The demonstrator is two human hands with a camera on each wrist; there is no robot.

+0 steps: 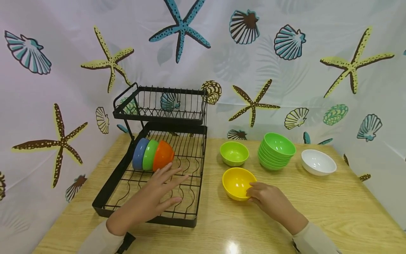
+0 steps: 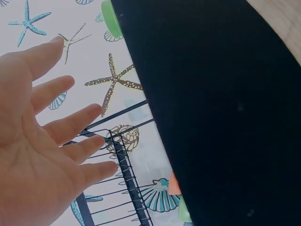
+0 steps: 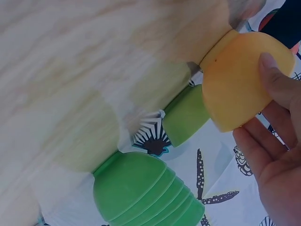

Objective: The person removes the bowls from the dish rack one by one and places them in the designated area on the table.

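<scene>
My right hand [image 1: 271, 200] grips the near right side of a yellow bowl [image 1: 235, 181] on the wooden table. In the right wrist view, the thumb lies along the outside of that bowl [image 3: 237, 77] and the other fingers reach to its rim side. My left hand [image 1: 150, 195] hovers over the front of a black two-tier dish rack [image 1: 177, 221], its fingers spread and holding nothing. On the rack's lower tier, a blue bowl [image 1: 138, 155], a green bowl [image 1: 149, 157] and an orange bowl [image 1: 163, 156] stand on edge side by side, just beyond my left fingertips.
Behind the yellow bowl sits a lime green bowl [image 1: 234, 154]. To its right are a stack of green bowls [image 1: 274, 158] and a white bowl [image 1: 318, 163]. A curtain [image 1: 285, 88] printed with shells and starfish hangs behind the table [image 1: 342, 204].
</scene>
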